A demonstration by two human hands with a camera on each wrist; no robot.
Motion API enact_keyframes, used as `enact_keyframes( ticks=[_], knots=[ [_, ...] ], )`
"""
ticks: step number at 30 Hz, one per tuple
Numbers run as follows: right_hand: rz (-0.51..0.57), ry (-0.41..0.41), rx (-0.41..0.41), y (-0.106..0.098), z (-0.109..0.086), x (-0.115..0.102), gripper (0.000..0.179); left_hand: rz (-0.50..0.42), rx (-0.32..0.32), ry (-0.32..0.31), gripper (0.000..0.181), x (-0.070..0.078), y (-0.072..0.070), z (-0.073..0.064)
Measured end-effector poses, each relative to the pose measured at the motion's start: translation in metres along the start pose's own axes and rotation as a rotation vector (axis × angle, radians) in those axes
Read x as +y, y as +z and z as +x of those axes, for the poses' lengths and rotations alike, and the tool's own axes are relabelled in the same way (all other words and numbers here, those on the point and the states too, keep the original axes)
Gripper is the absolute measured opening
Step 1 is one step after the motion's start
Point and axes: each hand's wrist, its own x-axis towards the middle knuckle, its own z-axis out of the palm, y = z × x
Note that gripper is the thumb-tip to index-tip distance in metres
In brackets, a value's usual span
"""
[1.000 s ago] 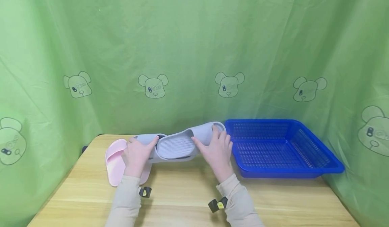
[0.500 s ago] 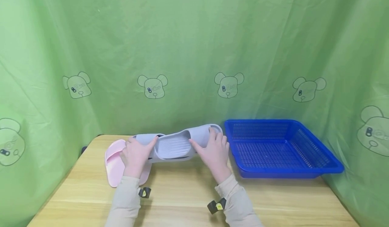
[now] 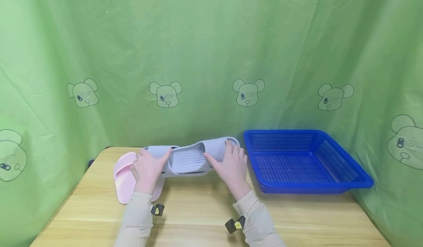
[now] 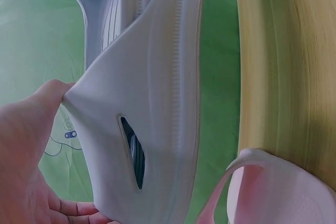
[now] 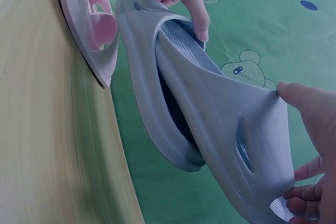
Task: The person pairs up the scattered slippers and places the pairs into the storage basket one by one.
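Two grey-blue slide slippers are held up over the back of the table, one tucked into the other with toes pointing opposite ways. My left hand (image 3: 147, 169) grips the left slipper (image 4: 121, 98) by its upper, thumb at the opening's edge. With thumb and fingers, my right hand (image 3: 232, 168) grips the upper of the right slipper (image 5: 220, 98), whose toe points right. The right slipper's heel end goes in under the left one's upper and is hidden there. Behind my left hand lie pink slippers (image 3: 123, 186) on the table, partly covered by the hand and wrist.
A blue perforated plastic basket (image 3: 314, 184) stands at the right of the wooden table (image 3: 195, 217), close to the right slipper's toe. Behind the table hangs a green curtain (image 3: 205, 48) printed with bear heads. A strapped black device sits at each wrist.
My right hand has shifted slightly left and down with the right slipper, whose heel end goes deeper into the left one. My left hand stays almost still.
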Motion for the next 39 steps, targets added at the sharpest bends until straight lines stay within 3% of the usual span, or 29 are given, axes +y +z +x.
enact_keyframes(
  ticks=[14,25,39],
  knots=[
    [0.038,-0.029,-0.066,0.0034,-0.0037,-0.0069,0.097,0.010,-0.005,-0.006,0.106,0.0000,-0.0005,-0.0001],
    [-0.001,-0.133,-0.082,0.0009,-0.0040,-0.0043,0.102,0.019,0.000,-0.004,0.107,-0.0042,-0.0056,0.0034],
    [-0.001,-0.237,-0.027,0.0031,-0.0019,-0.0022,0.099,-0.006,-0.006,0.015,0.105,-0.0087,-0.0091,0.0057]
  ],
)
